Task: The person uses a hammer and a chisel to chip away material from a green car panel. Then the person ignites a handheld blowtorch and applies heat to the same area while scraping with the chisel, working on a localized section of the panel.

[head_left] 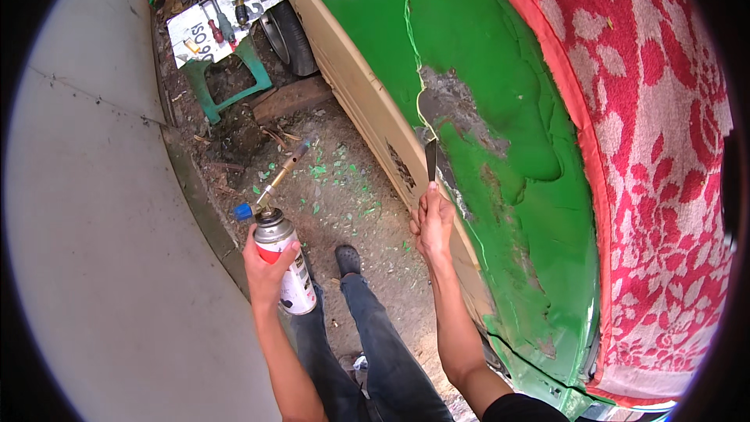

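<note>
My left hand (264, 264) is closed around the canister of a gas torch (297, 291), which has a blue knob and a brass nozzle slanting up and right over the ground. Whether a flame burns at its tip I cannot tell. In my right hand (433, 220) is a scraper (431, 162) with a dark flat blade. The blade's end meets the lifted edge of green paint on a vehicle panel (500, 39). Beside it lies a rough grey patch (457, 113) where paint is gone. A thin, curled pale-green paint edge runs up from the blade.
A red-and-white patterned cloth (648, 187) covers the right side. Left stands a pale wall-like surface (86, 187). Ahead, a green stool (205, 94) supports a white plate (187, 30) with several tools, near a wheel (289, 39). Green paint flakes (319, 170) litter the ground.
</note>
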{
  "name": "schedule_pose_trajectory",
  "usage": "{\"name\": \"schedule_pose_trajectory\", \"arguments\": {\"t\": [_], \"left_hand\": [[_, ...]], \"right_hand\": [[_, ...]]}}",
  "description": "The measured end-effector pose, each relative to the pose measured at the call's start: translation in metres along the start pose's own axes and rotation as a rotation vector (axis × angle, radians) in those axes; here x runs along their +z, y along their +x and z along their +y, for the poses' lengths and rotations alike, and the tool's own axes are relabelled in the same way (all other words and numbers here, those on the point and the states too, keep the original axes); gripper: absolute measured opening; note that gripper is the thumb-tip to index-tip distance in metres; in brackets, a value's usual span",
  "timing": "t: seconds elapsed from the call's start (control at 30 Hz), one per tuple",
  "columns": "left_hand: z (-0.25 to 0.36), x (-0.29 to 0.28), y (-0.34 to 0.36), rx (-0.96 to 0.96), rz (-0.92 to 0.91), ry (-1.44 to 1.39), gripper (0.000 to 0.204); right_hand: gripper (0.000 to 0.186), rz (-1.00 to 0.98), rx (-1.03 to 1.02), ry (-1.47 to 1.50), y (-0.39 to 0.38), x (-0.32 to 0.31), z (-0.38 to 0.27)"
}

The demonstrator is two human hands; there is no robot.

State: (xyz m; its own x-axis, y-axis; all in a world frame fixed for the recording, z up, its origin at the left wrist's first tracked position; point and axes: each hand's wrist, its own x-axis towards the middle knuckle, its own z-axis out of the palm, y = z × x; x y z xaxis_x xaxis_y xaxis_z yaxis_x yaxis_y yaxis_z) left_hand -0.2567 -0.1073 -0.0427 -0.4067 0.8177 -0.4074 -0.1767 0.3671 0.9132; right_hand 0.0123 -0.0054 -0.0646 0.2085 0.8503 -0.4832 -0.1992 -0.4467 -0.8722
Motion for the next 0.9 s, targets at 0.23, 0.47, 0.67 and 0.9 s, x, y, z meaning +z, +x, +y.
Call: {"name": "schedule_pose_trajectory", "arguments": {"t": [0.23, 0.47, 0.67, 0.9], "left_hand": [[-0.013, 0.0, 0.003, -0.007, -0.005, 0.069, 0.077], [-0.004, 0.005, 0.012, -0.005, -0.029, 0.031, 0.077], [0.007, 0.007, 0.009, 0.028, 0.017, 0.047, 0.065], [-0.007, 0.004, 0.007, 0.025, 0.035, 0.04, 0.061]], "right_hand": [[0.048, 0.031, -0.079, 0.026, 0.013, 0.019, -0.002], [0.047, 0.013, -0.128, 0.01, 0.019, 0.022, -0.006], [0.046, 0.019, -0.067, 0.079, 0.016, 0.017, -0.002], [0.047, 0.005, -0.056, 0.105, 0.017, 0.026, -0.008]]}}
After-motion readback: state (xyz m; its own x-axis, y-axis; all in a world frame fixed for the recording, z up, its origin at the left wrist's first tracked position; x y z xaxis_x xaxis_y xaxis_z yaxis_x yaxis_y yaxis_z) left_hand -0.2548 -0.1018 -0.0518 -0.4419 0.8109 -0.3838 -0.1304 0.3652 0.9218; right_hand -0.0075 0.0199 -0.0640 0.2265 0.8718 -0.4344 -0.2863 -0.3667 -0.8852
